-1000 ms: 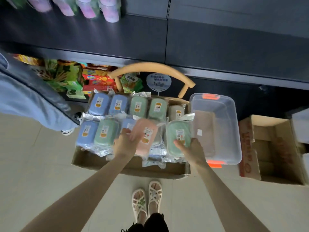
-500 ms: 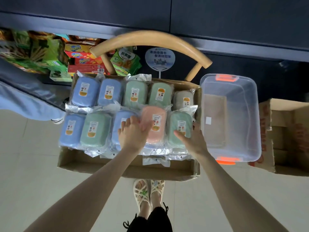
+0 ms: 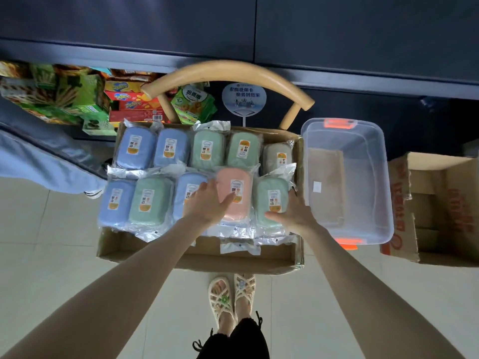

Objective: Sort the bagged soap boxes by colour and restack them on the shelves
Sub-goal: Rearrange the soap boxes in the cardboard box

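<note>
The left hand (image 3: 207, 203) and right hand (image 3: 295, 213) lay open, and the pink soap box (image 3: 233, 177) looked light and slippery, best squeezed by its sides.

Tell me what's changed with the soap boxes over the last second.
The left hand lowered the pink soap box, held tilted above the front row, flat into the gap between a blue soap box and a green soap box, and now rests on it. The right hand stayed against the green soap box; the rest kept their places.
</note>
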### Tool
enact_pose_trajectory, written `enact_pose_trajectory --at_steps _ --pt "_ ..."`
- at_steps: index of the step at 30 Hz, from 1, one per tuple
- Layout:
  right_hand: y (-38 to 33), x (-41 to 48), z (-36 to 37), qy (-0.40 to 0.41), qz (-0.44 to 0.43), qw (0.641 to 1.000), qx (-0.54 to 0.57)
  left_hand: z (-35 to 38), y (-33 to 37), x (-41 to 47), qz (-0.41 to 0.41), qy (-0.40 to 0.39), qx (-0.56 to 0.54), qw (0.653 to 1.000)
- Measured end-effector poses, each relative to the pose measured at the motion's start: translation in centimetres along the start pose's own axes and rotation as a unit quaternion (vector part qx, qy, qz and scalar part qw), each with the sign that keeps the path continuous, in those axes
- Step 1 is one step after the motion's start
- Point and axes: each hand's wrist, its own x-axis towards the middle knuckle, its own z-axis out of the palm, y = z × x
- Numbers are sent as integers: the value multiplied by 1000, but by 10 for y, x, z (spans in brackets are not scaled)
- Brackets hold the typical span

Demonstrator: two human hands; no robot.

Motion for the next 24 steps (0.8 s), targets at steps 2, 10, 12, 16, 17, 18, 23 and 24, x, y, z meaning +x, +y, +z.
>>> enact_pose_trajectory --at_steps 2,10,12,16,17,18,23,24 --pt "-2 -10 -11 -2 -17 999 -36 -11 3 -5 19 -35 62 997" --pt "-13 -77 -95 22 -110 989 -97 -77 65 -49 148 -82 196 966" --pt "-17 -98 -129 55 -137 984 -103 -97 94 -65 168 -48 201 964" --pt "-13 -144 -208 133 -180 966 -128 -134 166 -97 212 31 208 954" --pt "-9 -156 -229 152 -185 961 -139 -142 187 -106 221 54 210 951" --pt "-4 -169 -251 169 -190 957 -143 -149 208 -115 229 79 213 947" --pt "31 -229 -354 236 -226 930 -167 -172 307 -162 253 184 238 919" --pt "40 -240 -373 251 -234 924 -170 -174 326 -171 260 199 234 915"
